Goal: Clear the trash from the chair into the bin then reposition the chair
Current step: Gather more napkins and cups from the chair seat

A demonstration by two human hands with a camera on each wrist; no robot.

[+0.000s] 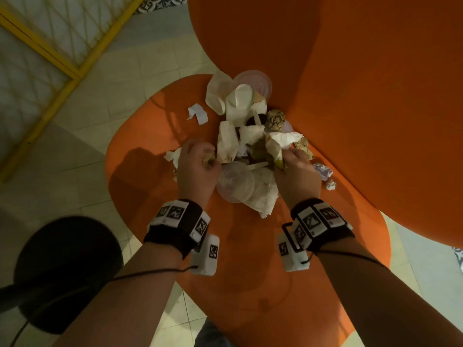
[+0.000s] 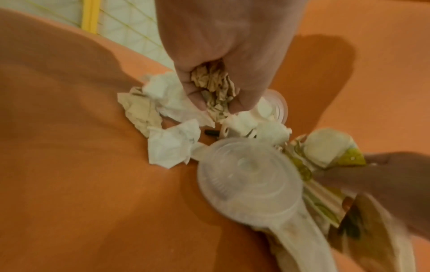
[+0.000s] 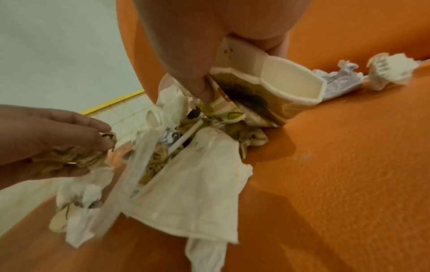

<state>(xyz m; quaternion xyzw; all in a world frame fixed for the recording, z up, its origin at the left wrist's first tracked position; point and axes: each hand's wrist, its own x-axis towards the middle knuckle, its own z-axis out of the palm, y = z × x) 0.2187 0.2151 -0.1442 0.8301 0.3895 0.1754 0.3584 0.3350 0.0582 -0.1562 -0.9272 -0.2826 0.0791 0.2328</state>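
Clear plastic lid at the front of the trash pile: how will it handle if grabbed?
The clear plastic lid looks thin, so it is probably light and flexes when squeezed. Its smooth surface may be slippery. It overlaps the white napkin, so lifting it could drag the napkin along.

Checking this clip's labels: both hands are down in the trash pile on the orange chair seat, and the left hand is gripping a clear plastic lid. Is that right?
Not quite. The left hand grips a crumpled brown paper wad, not the clear plastic lid, which lies untouched on the orange chair seat; the left wrist view shows it. The right hand is indeed in the pile too.
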